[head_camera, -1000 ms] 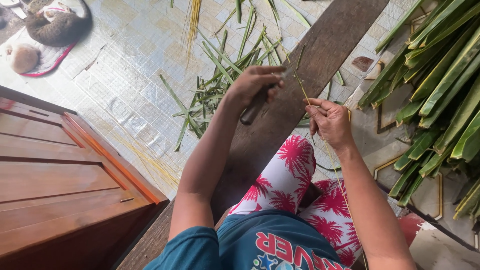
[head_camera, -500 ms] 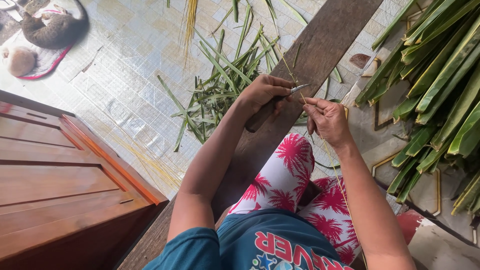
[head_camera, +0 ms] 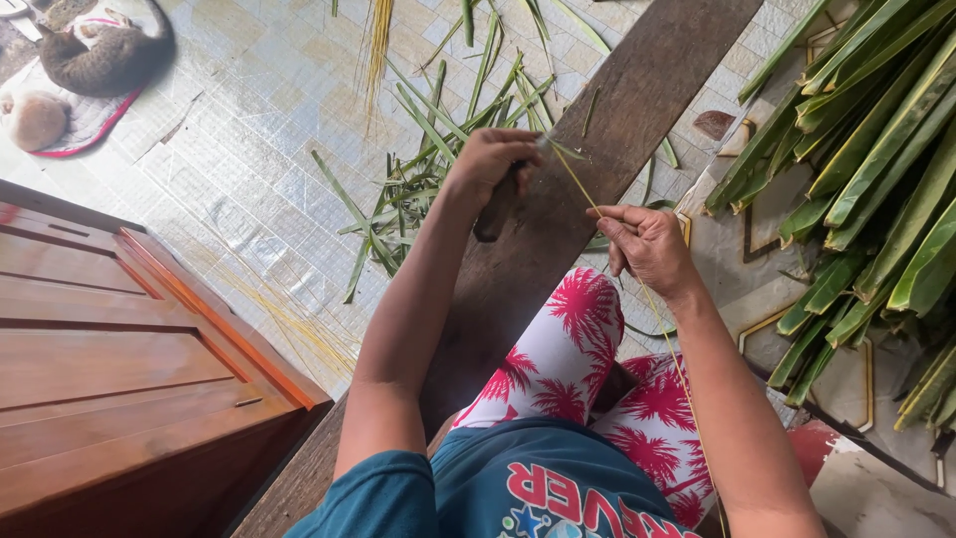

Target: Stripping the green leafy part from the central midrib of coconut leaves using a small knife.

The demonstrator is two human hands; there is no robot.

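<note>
Green leaf strips (head_camera: pixel 428 159), brown plank (head_camera: pixel 637 90) — pink-and-white palm-print trousers (head_camera: pixel 568 349).

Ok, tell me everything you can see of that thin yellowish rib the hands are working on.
The thin rib is a pale yellow-green, wiry strand, like a leaf midrib stripped bare. It runs taut and slanted from the knife in the left hand down to the right hand, whose fingers pinch it. Past that hand it trails on over the patterned legging toward the lower edge of the view. It crosses above the dark wooden plank.
</note>
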